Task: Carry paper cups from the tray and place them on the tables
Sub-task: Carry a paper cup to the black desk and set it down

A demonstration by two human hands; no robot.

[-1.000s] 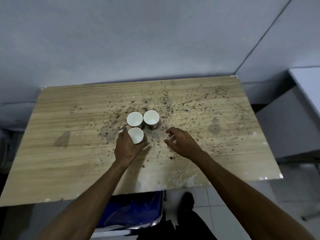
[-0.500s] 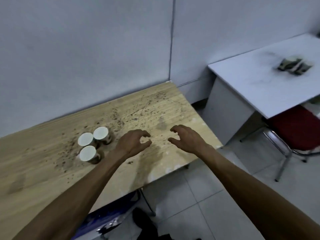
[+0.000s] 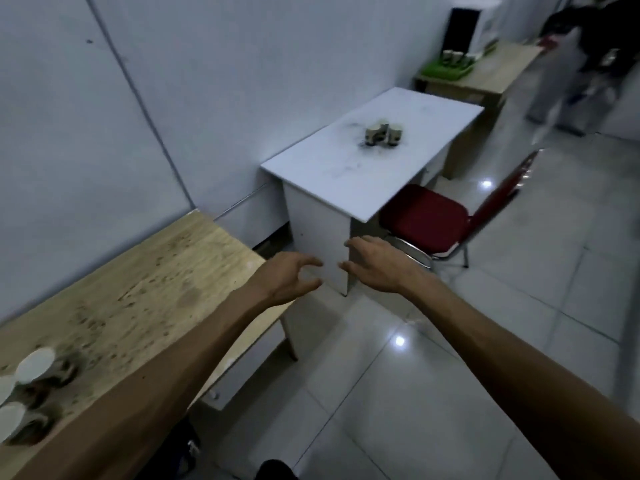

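Left hand (image 3: 289, 278) & right hand (image 3: 375, 266): both empty, fingers apart, side by side over grey tiled floor (image 3: 433, 375). Three white paper cups (image 3: 26, 393) on speckled wooden desk (image 3: 138, 289), bottom left. More cups (image 3: 383, 134) on white desk (image 3: 363, 168); others on green tray (image 3: 446, 69), far wooden desk (image 3: 491, 72). Red chair (image 3: 424, 218) near white desk.

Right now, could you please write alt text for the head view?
Two empty hands, left and right, reach forward over a tiled floor. Three cups stand on a wooden table at left, more cups on a white table ahead, and a green tray on a far table.
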